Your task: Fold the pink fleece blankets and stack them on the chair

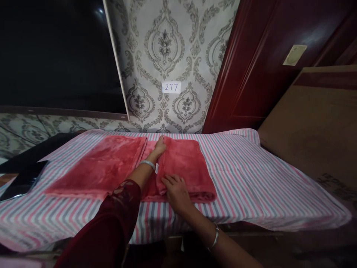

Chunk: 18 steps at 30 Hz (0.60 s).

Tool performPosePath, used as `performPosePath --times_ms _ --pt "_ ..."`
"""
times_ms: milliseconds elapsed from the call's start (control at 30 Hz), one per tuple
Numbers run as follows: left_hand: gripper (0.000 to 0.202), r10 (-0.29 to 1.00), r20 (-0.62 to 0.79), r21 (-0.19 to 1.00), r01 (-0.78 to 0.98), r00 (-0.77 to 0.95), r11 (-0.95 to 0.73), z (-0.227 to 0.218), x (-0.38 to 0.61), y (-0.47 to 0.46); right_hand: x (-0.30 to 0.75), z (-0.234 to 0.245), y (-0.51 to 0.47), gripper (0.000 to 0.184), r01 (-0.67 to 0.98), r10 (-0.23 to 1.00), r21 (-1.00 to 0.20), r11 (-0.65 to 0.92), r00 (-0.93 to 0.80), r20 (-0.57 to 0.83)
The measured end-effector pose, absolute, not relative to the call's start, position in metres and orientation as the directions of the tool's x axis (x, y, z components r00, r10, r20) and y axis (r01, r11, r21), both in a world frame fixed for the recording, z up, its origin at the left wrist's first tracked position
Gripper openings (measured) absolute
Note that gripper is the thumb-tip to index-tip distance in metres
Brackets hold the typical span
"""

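A red plush blanket (184, 160) lies partly folded on the striped cloth, its right part doubled into a thick stack and its left part (103, 163) spread flatter. A small white tag (156, 168) shows at the stack's left edge. My left hand (160, 147) is at the far end of that edge, with its fingers closed on the fabric at the corner. Nearer to me, my right hand (177, 192) rests on the stack's near left corner. Its fingers lie over the fabric, slightly apart; the thumb is hidden.
A pink, grey and white striped cloth (245, 178) covers the table. Behind it are a patterned wall with a paper label (171, 87) and a large dark screen (55, 56). A cardboard box (315, 123) stands at the right, and a dark glossy object (25, 178) lies at the left.
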<state>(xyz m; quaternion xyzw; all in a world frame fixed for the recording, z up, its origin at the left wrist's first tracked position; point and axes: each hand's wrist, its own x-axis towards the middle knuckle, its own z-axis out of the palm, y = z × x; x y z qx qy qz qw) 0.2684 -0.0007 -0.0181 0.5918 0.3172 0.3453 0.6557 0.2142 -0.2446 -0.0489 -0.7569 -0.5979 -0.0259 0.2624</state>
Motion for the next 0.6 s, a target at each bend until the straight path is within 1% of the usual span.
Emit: performPosePath --times_ms 133,200,300,400,467,600 --pt "0.076 0.859 0.027 0.999 -0.043 0.512 -0.006 -0.016 0.266 0.004 0.210 -0.043 -0.240 0.059 0.924 0.854 -0.371 -0.086 0.260 0.450" --pt "0.072 0.872 0.000 1.000 0.000 0.490 0.000 -0.019 0.259 0.009 0.206 -0.043 -0.237 0.055 0.931 0.872 -0.357 -0.078 0.237 0.428" --pt "0.059 0.880 -0.061 0.997 0.066 0.470 0.034 -0.025 0.248 0.017 0.199 -0.050 -0.234 0.045 0.940 0.915 -0.331 -0.085 0.205 0.348" --pt "0.046 0.875 -0.082 0.994 0.098 0.478 0.040 -0.027 0.248 0.024 0.196 -0.059 -0.233 0.044 0.943 0.919 -0.323 -0.077 0.193 0.344" --pt "0.051 0.874 -0.072 0.995 0.101 0.481 0.026 -0.026 0.253 0.026 0.197 -0.064 -0.234 0.044 0.942 0.914 -0.330 -0.063 0.188 0.360" --pt "0.071 0.884 -0.040 0.996 0.094 0.465 -0.004 -0.023 0.273 0.027 0.197 -0.070 -0.235 0.046 0.930 0.905 -0.360 -0.068 0.209 0.370"
